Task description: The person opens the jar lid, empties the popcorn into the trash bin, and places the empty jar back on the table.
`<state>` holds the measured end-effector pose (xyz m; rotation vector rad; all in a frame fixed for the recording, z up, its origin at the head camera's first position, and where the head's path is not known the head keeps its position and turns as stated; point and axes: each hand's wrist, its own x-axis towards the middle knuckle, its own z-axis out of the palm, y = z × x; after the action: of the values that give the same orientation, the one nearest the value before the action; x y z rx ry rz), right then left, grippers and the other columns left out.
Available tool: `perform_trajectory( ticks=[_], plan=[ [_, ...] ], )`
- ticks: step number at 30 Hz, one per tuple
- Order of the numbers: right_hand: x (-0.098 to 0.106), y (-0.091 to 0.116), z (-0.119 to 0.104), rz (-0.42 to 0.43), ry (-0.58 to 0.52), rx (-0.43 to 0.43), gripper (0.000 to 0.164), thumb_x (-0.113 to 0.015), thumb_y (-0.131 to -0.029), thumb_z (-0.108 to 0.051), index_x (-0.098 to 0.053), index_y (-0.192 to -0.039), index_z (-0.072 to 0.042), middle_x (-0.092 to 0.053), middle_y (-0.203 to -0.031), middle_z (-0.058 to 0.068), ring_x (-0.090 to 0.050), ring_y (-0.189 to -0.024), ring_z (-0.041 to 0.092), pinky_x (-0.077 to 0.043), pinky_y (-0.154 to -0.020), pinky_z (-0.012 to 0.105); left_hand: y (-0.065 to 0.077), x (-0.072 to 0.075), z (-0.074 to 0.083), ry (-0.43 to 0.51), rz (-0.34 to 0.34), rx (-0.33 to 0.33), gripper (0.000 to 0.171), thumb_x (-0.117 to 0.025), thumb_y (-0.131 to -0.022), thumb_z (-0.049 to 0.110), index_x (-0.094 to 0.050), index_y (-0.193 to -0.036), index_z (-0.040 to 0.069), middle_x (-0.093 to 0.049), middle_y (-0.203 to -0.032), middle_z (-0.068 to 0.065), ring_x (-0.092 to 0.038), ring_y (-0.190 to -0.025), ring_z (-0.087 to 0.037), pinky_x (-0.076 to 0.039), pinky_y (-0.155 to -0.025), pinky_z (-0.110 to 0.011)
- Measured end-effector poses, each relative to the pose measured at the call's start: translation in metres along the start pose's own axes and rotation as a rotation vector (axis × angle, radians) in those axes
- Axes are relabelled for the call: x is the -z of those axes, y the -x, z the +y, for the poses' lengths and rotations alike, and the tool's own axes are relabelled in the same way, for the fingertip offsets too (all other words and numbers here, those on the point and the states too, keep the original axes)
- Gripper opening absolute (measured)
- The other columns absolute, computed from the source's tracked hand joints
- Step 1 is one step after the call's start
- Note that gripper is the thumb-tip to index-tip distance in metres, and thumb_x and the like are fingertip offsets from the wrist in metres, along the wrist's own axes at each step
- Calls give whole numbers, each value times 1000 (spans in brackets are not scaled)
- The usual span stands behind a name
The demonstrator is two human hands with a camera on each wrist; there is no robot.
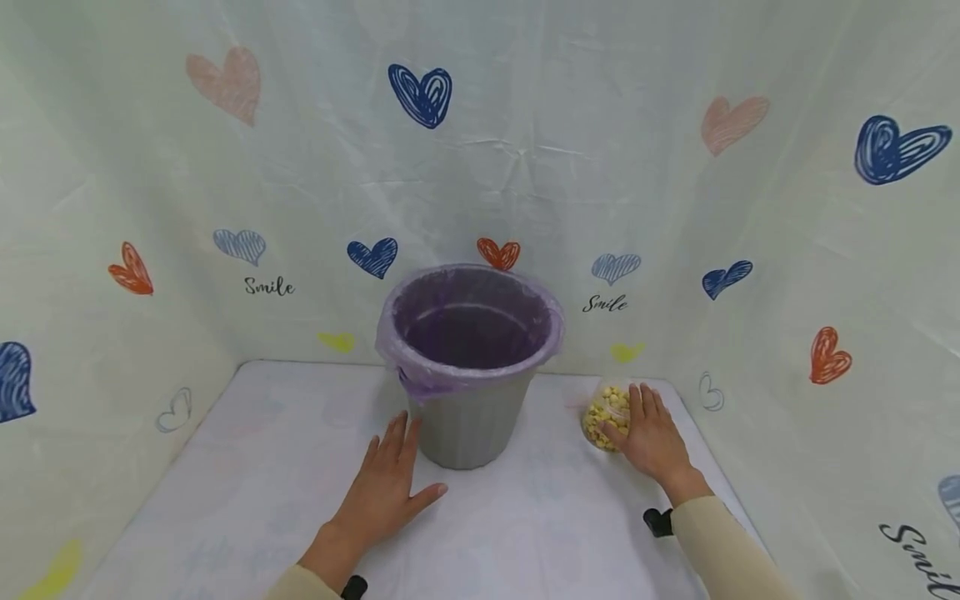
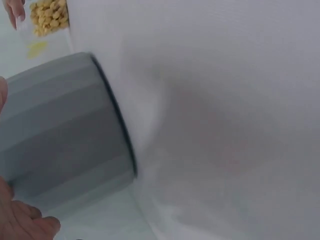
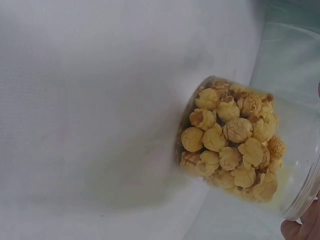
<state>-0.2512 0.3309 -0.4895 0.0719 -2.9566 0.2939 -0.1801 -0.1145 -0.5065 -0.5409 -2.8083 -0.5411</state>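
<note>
A grey bin (image 1: 472,425) with a purple bag (image 1: 465,377) folded over its rim stands at the middle of the table. My left hand (image 1: 382,487), fingers extended and thumb spread, is at the bin's lower left front. To the right, a clear jar (image 3: 292,135) partly filled with popcorn (image 3: 230,137) stands on the table. My right hand (image 1: 654,437) is at the jar's right side, its fingers fairly straight and its thumb across the front. In the right wrist view, fingertips (image 3: 300,227) come right up to the jar's rim.
The table (image 1: 247,500) has a white cover. Behind it and along both sides hangs a pale curtain (image 1: 525,183) printed with hearts and the word Smile. The bin's back stands close to the rear curtain, and the jar is near the table's right edge.
</note>
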Motion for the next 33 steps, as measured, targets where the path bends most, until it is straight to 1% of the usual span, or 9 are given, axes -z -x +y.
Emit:
perform_trajectory(
  ticks=[4,9,12,15,19,22,25,29,33],
  plan=[
    [-1,-1,0,-19,2,-5,99,-53,-92,-61,-14,-153,6,-14,-158,30,-12,-145,50,-16,-115,65,-2,-2,7,0,5,5,103,-60,-87,63,-14,-156,2,-17,-160,-24,-20,-148,-39,-24,-115,-61],
    [-2,6,-5,-14,2,26,99,-51,-91,-65,-19,-152,6,-18,-158,29,-13,-146,48,-16,-115,66,3,-12,16,-16,-33,12,102,-65,-85,59,-20,-152,-5,-24,-157,-26,-24,-146,-41,-27,-113,-62],
    [-1,11,-10,-6,-7,43,99,-51,-90,-66,-21,-152,5,-20,-158,27,-14,-146,47,-16,-114,66,6,-20,24,-50,-66,-19,100,-63,-86,60,-26,-149,-8,-28,-155,-28,-28,-145,-42,-31,-111,-61],
    [-1,17,-15,-7,-15,57,98,-51,-90,-66,-22,-152,4,-21,-158,26,-14,-147,46,-16,-115,66,9,-25,35,-69,-107,-53,96,-60,-87,61,-31,-147,-8,-34,-151,-29,-33,-142,-42,-35,-109,-61],
    [0,25,-23,1,-35,80,97,-53,-89,-65,-24,-152,2,-22,-159,23,-14,-148,44,-15,-116,64,8,-27,55,-81,-171,-128,90,-55,-90,62,-33,-147,-5,-37,-151,-27,-35,-142,-39,-36,-110,-57],
    [0,29,-30,9,-32,97,96,-54,-89,-65,-25,-152,1,-24,-159,22,-16,-148,42,-16,-116,63,1,-29,71,-85,-183,-214,88,-52,-92,62,-31,-150,-1,-34,-154,-23,-32,-144,-36,-34,-113,-53],
    [0,34,-35,15,-21,107,95,-54,-90,-64,-26,-152,1,-24,-159,21,-16,-148,42,-17,-117,62,-13,-30,87,-104,-172,-278,89,-51,-92,63,-27,-153,3,-30,-157,-20,-27,-147,-33,-33,-115,-50],
    [0,40,-43,21,-10,122,94,-55,-89,-63,-27,-152,1,-25,-159,20,-17,-148,40,-16,-118,61,-33,-34,106,-135,-176,-326,89,-49,-92,64,-24,-154,6,-25,-160,-18,-23,-149,-32,-33,-115,-50],
    [-1,47,-53,34,7,154,93,-55,-89,-64,-30,-151,0,-28,-158,19,-19,-149,38,-18,-118,59,-48,-38,119,-146,-190,-351,89,-49,-92,64,-23,-155,8,-21,-162,-15,-20,-150,-31,-29,-117,-50]
  ],
)
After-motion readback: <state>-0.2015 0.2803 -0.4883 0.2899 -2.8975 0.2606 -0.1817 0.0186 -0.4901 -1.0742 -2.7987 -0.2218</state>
